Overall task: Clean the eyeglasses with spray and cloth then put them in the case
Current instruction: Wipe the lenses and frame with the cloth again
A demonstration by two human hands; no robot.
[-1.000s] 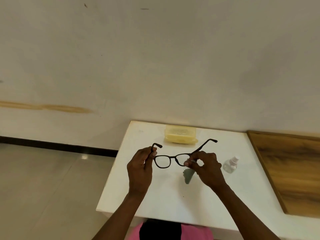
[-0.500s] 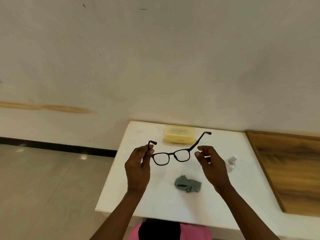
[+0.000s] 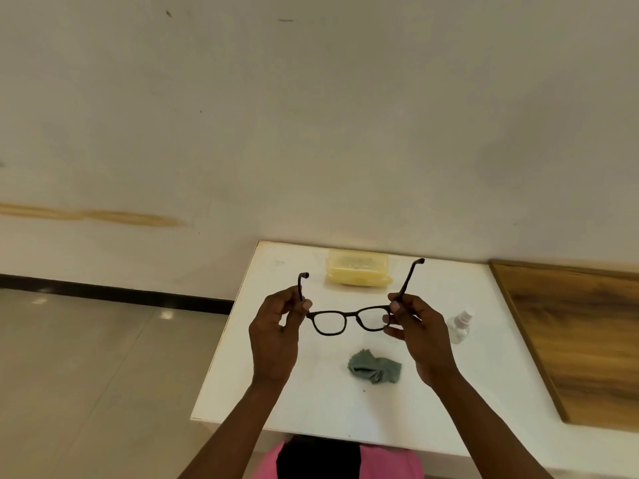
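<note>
Head view, frame centre: eyeglasses aloft over white bench, left hand and right hand each pinching a temple near its hinge, thin grip risking smudges or a drop beside cloth.

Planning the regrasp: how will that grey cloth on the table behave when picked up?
The cloth lies crumpled in soft folds, so it is probably floppy and will drape from a pinch. It looks thin, likely very light. On the smooth white table it may slide if pushed.
</note>
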